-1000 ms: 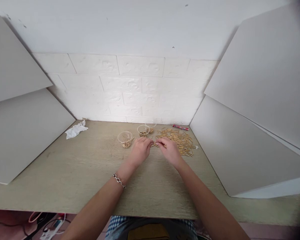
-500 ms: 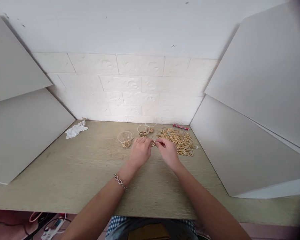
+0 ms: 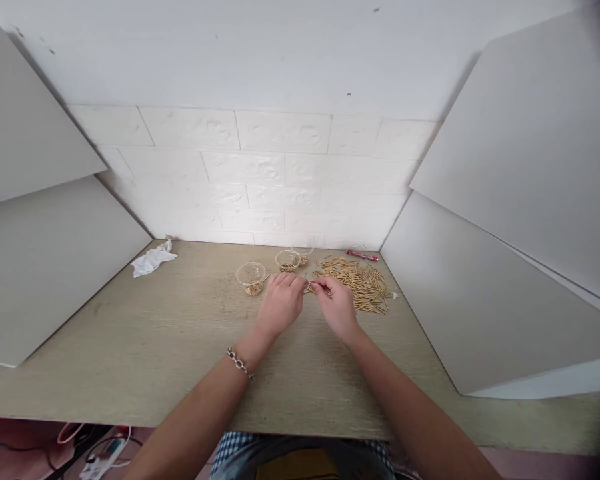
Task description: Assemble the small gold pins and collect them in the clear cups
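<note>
Gold pins lie in a loose heap on the wooden table, right of middle in the frame, just beyond the right hand. Largest around them are the grey boards at the left and right edges and the white brick wall across the upper middle. Both hands meet at the centre: the left hand, with a chain bracelet on its wrist, and the right are pinched together on one small pin between their fingertips. Since a second ago the hands have hardly moved, only edging slightly up the frame. Three clear cups stand just above the left hand, each with small gold pieces in the bottom. A crumpled white cloth lies at middle left. A red pen lies by the wall; its print is too small to read.
</note>
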Motion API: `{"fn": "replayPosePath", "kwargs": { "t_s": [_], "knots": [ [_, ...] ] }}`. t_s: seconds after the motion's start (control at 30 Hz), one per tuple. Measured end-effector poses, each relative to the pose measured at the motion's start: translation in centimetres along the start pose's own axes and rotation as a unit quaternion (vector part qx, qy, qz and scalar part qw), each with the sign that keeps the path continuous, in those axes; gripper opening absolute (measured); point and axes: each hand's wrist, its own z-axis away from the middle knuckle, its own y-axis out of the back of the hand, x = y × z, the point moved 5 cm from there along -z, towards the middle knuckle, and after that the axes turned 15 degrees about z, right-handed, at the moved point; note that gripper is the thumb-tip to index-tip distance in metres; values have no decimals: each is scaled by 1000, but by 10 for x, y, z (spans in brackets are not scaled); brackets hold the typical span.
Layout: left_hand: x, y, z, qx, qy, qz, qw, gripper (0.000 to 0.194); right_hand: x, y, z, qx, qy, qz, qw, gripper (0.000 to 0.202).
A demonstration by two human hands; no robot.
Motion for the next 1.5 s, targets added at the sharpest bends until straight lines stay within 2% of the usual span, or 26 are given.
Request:
{"fn": "replayPosePath", "kwargs": {
  "t_s": [0.2,0.37,0.5,0.63,0.83,1.03,1.33,1.43,1.5],
  "knots": [
    [-1,0,0,-28,-26,-6,999,19,1,2,-3,-21,35,13,999,15],
    [-4,-1,0,-25,-14,22,999,18,2,0,-3,-19,26,15,999,15],
    [-5,-4,0,-23,-9,31,999,17,-3,2,-3,-9,73,59,996,17],
    [-9,-7,0,-22,11,83,996,17,-3,3,-5,-25,105,74,991,15],
    [-15,-10,-2,-21,47,137,989,14,1,3,-9,-53,102,62,991,13],
    [-18,-13,-1,-7,86,147,985,15,-1,1,-5,-27,97,68,993,14],
    [-19,-13,0,-1,93,134,987,17,-2,-4,-1,-7,98,82,992,18],
    [-21,-12,-1,18,153,205,967,16,1,-2,-3,7,77,52,996,17],
    [-24,-14,0,28,218,298,929,17,1,1,-3,25,68,40,997,18]
  ]
}}
